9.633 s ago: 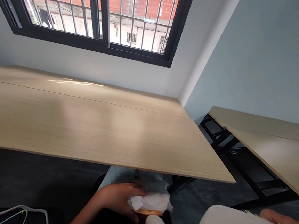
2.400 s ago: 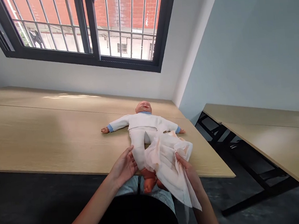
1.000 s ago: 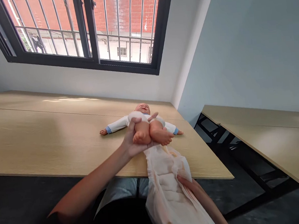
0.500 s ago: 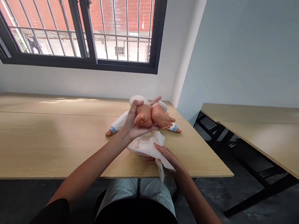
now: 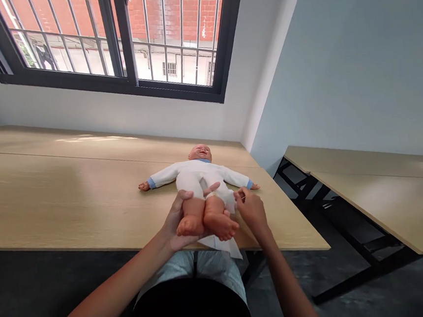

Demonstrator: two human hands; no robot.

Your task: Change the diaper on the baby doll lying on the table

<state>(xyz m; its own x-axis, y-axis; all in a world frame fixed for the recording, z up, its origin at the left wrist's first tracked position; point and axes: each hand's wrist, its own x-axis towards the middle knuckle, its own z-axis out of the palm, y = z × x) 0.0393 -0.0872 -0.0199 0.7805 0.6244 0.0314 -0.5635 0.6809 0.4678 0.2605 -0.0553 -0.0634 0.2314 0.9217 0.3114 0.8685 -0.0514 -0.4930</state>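
A baby doll (image 5: pixel 189 179) in a white top with blue collar and cuffs lies on its back on the table, arms spread. My left hand (image 5: pixel 178 220) is wrapped round its bare lower legs from the left and below, keeping the feet raised towards me. Under the legs, a white diaper (image 5: pixel 222 246) spreads out, its near end hanging past the table's front edge. My right hand (image 5: pixel 252 209), right of the doll's legs, is closed in a pinch at the diaper's side edge. The doll's legs hide most of the diaper.
The wooden table (image 5: pixel 70 200) reaches far to the left, along the wall under a barred window (image 5: pixel 134 84). Its right end lies close beyond my right hand. A second table (image 5: pixel 377 188) stands to the right, past a gap.
The doll's legs have come down towards me in my left hand, so its face and body now show. My right hand has moved from the diaper's near end up to its right side.
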